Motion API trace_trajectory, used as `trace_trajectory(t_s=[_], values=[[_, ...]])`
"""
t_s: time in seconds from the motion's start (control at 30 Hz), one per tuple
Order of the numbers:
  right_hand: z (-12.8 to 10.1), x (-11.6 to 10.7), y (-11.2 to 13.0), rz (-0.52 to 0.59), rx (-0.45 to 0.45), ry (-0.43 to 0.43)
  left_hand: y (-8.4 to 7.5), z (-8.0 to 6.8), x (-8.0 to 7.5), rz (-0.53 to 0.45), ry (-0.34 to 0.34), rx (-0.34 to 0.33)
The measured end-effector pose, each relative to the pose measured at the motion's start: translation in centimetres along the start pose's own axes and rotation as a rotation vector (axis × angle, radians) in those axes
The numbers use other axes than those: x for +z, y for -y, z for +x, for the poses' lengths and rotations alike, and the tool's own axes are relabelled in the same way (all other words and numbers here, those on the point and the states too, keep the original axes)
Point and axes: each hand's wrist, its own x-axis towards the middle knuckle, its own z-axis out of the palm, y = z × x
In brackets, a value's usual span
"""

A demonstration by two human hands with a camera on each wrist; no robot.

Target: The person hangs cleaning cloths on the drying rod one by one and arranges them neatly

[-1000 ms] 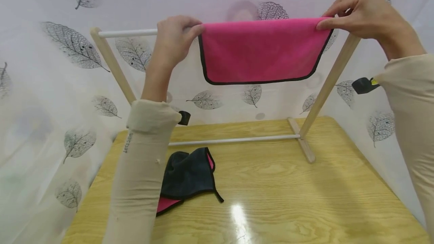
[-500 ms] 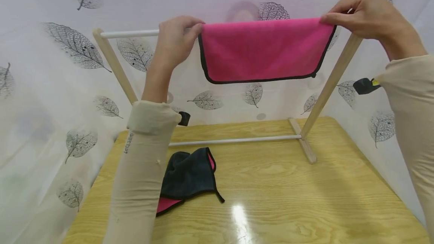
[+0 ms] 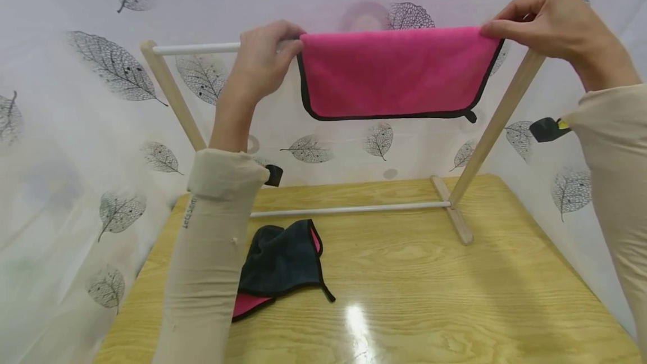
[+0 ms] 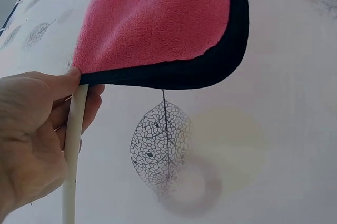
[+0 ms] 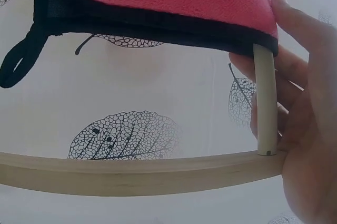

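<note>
A pink towel (image 3: 399,74) with black edging hangs folded over the white top rail (image 3: 197,49) of a wooden rack. My left hand (image 3: 264,60) pinches its left end at the rail, thumb in front and fingers behind. At the opposite end, my right hand (image 3: 561,30) grips the towel's top corner against the rail near the right post. A black hanging loop (image 5: 18,66) dangles from the lower corner in the right wrist view. Bare rail (image 4: 72,150) runs past the left palm in the left wrist view. The towel's back half is mostly hidden.
On the wooden table (image 3: 414,296) lies a crumpled dark grey cloth (image 3: 283,260) with pink showing underneath, partly behind the left sleeve. The rack has a right post (image 3: 497,128), a left post (image 3: 174,94) and a low white bar (image 3: 354,210). Behind hangs a leaf-printed curtain (image 3: 323,178).
The towel's front hem has risen slightly, and its black loop now shows at the lower right corner. The right thumb has shifted slightly to the right along the top edge.
</note>
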Motion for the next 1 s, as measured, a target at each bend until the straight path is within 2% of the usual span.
trace_trajectory(t_s=[0.2,0.63,1.0], values=[[-0.01,-0.23,-0.05,-0.041,0.017,0.023,-0.22,0.06,-0.12,0.042,0.038,0.0],[0.62,-0.37,0.03,-0.185,-0.003,0.126,-0.06,-0.02,-0.32,0.047,0.046,0.005],[0.14,-0.51,0.17,-0.126,-0.001,0.075,0.16,-0.25,-0.17,0.057,0.012,0.043]])
